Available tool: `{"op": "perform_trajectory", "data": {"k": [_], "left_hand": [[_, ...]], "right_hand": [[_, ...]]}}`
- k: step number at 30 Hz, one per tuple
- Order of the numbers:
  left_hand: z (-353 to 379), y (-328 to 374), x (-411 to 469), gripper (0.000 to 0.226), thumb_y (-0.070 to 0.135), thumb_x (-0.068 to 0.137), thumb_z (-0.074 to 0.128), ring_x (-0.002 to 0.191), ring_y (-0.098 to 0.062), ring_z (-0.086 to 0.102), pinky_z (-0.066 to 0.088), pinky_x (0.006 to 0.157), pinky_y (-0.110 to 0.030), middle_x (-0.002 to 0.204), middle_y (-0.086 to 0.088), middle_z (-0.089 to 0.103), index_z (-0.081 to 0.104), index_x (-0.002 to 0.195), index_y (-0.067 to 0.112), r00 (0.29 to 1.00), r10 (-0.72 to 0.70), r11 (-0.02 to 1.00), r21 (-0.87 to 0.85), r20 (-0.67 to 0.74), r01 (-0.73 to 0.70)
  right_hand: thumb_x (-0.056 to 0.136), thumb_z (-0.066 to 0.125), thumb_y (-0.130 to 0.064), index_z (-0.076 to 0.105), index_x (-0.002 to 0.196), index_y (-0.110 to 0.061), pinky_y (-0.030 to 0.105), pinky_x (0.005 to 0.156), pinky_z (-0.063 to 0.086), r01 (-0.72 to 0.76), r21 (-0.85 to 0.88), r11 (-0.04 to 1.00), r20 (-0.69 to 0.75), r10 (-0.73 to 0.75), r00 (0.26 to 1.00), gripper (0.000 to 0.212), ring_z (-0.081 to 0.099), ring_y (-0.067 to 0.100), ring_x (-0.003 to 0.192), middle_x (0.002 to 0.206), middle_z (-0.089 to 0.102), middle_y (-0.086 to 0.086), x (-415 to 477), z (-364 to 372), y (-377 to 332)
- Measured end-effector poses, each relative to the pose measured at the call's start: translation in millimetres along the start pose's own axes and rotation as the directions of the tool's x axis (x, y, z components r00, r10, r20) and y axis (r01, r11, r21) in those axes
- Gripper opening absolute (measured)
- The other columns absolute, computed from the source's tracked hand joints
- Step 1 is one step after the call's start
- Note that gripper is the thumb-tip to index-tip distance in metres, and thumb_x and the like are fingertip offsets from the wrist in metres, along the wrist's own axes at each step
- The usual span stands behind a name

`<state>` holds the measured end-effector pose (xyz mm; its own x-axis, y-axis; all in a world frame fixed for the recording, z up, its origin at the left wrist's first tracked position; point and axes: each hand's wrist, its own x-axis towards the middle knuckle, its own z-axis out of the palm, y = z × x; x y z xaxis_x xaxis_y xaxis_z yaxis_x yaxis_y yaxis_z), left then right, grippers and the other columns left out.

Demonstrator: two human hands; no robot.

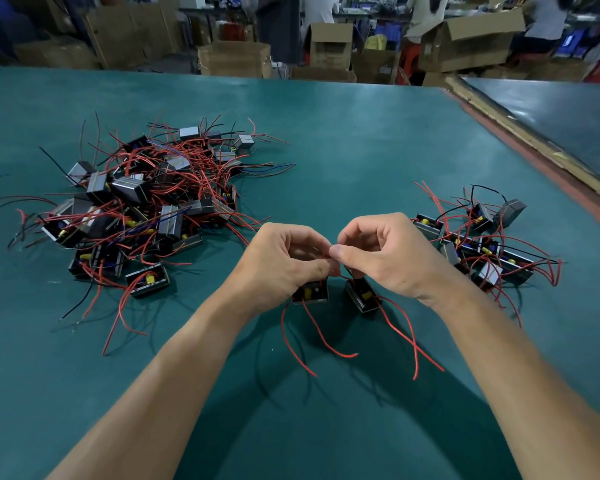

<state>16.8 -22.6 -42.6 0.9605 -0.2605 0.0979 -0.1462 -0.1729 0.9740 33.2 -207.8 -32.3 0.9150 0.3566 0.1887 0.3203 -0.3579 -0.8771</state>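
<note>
- The left hand [284,263] and right hand [385,258] are meeting fingertip to fingertip over the near middle of the green tabletop [361,140]. Each is pinching the thin red wire ends [327,257], seemingly twisting them together.
- The left small black plastic box [311,293] and the right small black plastic box [362,296], both showing yellow parts, are sitting close under the hands so their short leads can reach.
- The tangled pile of similar boxes [136,202] is waiting far left, likely as stock.
- The smaller wired group of boxes [482,244] is lying to the right, probably finished.
</note>
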Motion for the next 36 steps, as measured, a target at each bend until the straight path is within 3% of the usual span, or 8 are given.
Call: {"op": "perform_trajectory", "data": {"k": [6,12,17,23,27,33,36], "left_hand": [[0,-1,1,0.011,-0.001,0.079,0.076,0.063,-0.007,0.068,0.053,0.063,-0.018,0.071,-0.002,0.075,0.071,0.077,0.009,1.000,-0.012,1.000,-0.029,-0.025,0.011],[2,-3,0,0.010,0.006,0.079,0.078,0.065,-0.006,0.066,0.053,0.065,-0.020,0.074,-0.002,0.076,0.079,0.077,0.016,0.998,-0.055,0.998,-0.023,0.012,0.055],[7,-3,-1,0.007,0.012,0.078,0.081,0.083,-0.023,0.071,0.056,0.085,-0.046,0.085,-0.008,0.077,0.079,0.085,0.013,0.997,-0.080,0.996,-0.027,0.023,0.081],[7,-1,-1,0.012,0.002,0.075,0.081,0.067,-0.013,0.066,0.053,0.064,-0.023,0.078,-0.007,0.076,0.077,0.077,0.013,0.998,-0.068,0.996,-0.054,0.005,0.068],[7,-1,-1,0.020,0.001,0.071,0.083,0.062,-0.012,0.063,0.053,0.061,-0.022,0.070,-0.003,0.073,0.072,0.067,0.018,0.999,-0.031,0.996,-0.079,-0.034,0.028],[7,-1,0,0.020,0.002,0.070,0.083,0.057,-0.009,0.060,0.051,0.058,-0.019,0.065,0.000,0.070,0.070,0.068,0.016,0.998,-0.009,0.997,-0.074,-0.061,0.005],[7,0,-1,0.020,0.001,0.071,0.083,0.060,-0.013,0.060,0.051,0.060,-0.023,0.065,-0.003,0.070,0.070,0.068,0.015,0.997,-0.002,0.997,-0.077,-0.080,-0.004]], "right_hand": [[0.087,0.073,-0.008,0.071,0.071,-0.011,0.029,0.057,0.048,0.010,0.040,0.999,-0.008,-0.009,1.000,0.016,0.057,0.013,0.052,0.059,0.066,-0.001,0,-3,0],[0.084,0.074,-0.001,0.074,0.072,-0.010,0.034,0.061,0.053,0.016,0.132,0.991,0.017,-0.018,1.000,0.015,0.061,0.021,0.059,0.066,0.071,0.012,1,-2,0],[0.083,0.074,0.003,0.075,0.071,-0.015,0.025,0.059,0.057,-0.018,0.231,0.973,0.062,0.004,0.998,0.022,0.066,0.015,0.058,0.064,0.071,0.004,1,-3,1],[0.083,0.074,0.001,0.079,0.074,-0.020,0.026,0.062,0.059,-0.049,0.226,0.973,0.079,0.032,0.996,0.023,0.065,0.015,0.060,0.068,0.073,0.005,1,-7,3],[0.083,0.076,-0.002,0.080,0.077,-0.018,0.028,0.063,0.059,-0.072,0.206,0.976,0.072,0.058,0.996,0.018,0.065,0.016,0.059,0.069,0.073,0.008,1,-10,4],[0.082,0.077,-0.008,0.075,0.077,-0.008,0.028,0.062,0.059,-0.130,0.180,0.975,0.044,0.124,0.991,0.005,0.063,0.016,0.058,0.067,0.069,0.009,2,-9,3],[0.083,0.077,-0.012,0.074,0.075,-0.007,0.029,0.063,0.058,-0.148,0.144,0.978,0.019,0.147,0.989,0.010,0.062,0.016,0.059,0.064,0.067,0.006,2,-8,3]]}}
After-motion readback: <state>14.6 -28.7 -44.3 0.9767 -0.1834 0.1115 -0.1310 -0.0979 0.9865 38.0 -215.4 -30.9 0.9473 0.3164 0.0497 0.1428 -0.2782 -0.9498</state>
